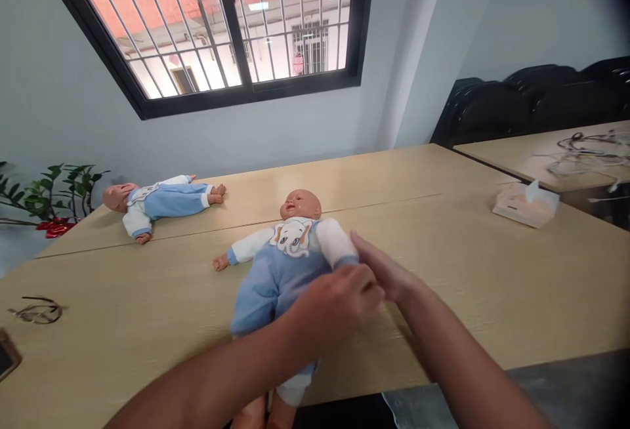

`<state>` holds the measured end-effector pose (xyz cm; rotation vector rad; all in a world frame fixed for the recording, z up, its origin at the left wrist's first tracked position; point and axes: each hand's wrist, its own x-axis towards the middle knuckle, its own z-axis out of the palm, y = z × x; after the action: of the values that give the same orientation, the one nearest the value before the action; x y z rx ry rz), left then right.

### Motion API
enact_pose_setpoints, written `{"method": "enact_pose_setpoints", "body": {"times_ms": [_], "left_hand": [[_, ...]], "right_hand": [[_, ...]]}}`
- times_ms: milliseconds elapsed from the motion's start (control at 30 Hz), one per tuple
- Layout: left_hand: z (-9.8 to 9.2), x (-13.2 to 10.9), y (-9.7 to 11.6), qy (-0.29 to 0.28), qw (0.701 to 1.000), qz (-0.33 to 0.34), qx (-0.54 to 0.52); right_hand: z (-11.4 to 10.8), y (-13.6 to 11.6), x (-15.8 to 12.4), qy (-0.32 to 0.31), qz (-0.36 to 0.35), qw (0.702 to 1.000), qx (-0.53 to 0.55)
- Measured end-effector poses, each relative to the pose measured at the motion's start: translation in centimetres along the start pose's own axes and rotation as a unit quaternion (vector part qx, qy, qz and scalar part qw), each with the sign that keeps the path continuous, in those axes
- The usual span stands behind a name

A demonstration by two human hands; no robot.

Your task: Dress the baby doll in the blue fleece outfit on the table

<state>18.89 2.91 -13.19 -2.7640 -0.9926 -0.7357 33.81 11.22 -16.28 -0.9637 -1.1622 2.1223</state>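
Observation:
A baby doll (280, 278) in a blue and white romper with an elephant face on the chest lies on its back on the table, feet towards me. My left hand (342, 301) reaches across its body, fingers curled at the cuff of the doll's arm on the right; motion blurs it a little. Against the outer side of that same sleeve is my right hand (381, 268), closed on the arm's end, its fingers partly hidden. The doll's own hand there is covered by mine. My left forearm hides part of its legs.
A second, similarly dressed doll (170, 201) lies at the far left of the table (443, 232). Glasses (39, 311) and a dark-screened device (7, 353) are at the left. A tissue box (524, 204) stands at the right, with cables (590, 150) on another table beyond.

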Motion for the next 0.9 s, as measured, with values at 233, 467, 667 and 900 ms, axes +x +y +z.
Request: {"method": "enact_pose_setpoints", "body": {"times_ms": [233,467,667,900], "left_hand": [[-2.1,-2.5,-1.9,-0.091,0.985,0.082,-0.125],[-5.2,-13.7,-7.0,-0.038,0.978,-0.146,-0.142],[-4.1,-21.9,-4.5,0.003,0.967,-0.233,-0.105],[-0.6,-21.0,-0.9,0.115,0.896,-0.412,-0.121]], "right_hand": [[-5.6,-2.2,0.2,-0.026,0.004,0.982,-0.186],[-8.5,-4.5,1.0,0.024,-0.117,0.839,-0.532],[-1.6,1.5,-3.2,0.192,-0.335,0.641,-0.663],[8.5,10.1,-7.9,0.017,-0.45,0.627,-0.636]]}}
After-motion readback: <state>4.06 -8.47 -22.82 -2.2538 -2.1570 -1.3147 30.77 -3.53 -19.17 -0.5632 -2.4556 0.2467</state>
